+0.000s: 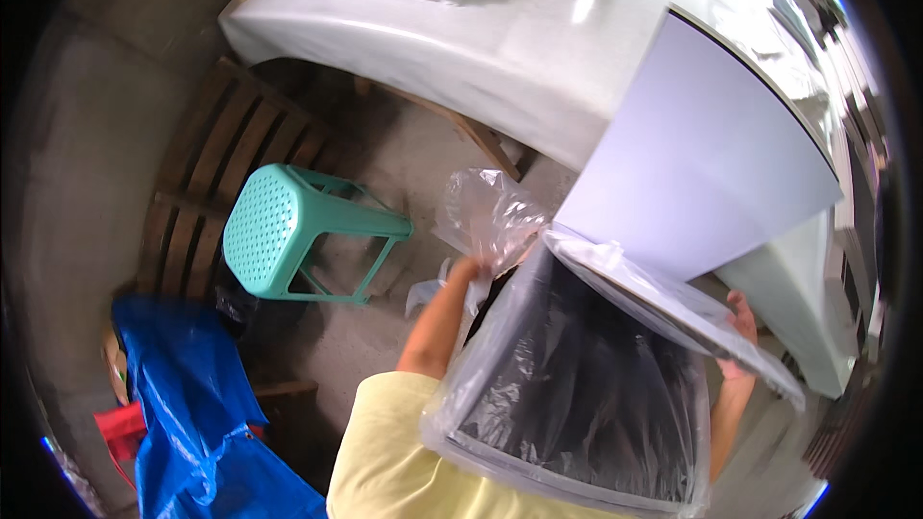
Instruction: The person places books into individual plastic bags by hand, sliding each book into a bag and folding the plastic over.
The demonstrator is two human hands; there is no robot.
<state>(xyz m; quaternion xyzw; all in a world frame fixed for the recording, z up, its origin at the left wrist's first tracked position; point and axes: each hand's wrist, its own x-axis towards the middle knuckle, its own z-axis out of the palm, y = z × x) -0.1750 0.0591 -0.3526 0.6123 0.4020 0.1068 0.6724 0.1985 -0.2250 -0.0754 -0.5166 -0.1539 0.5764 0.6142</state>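
A dark rectangular panel [596, 375] in clear plastic film leans against my yellow-shirted front. My left hand [469, 271] is at its far left edge, closed on a loose, crumpled part of the clear plastic bag [490, 211]; motion blurs the fingers. Along the panel's far right edge lies a thin, pale plastic-covered strip [673, 303]. My right hand [738, 336] grips this strip near its right end, fingers partly hidden behind it. Just beyond stands a smooth pale board [711, 154] with a black far edge, slanting against the covered table.
A white-covered table [519, 48] curves across the far side, with a plastic-wrapped item on it. To the left stand a turquoise plastic stool [264, 231] and wooden slatted pallets [226, 149]. A blue tarp [197, 404] lies near left, beside a red item [120, 431].
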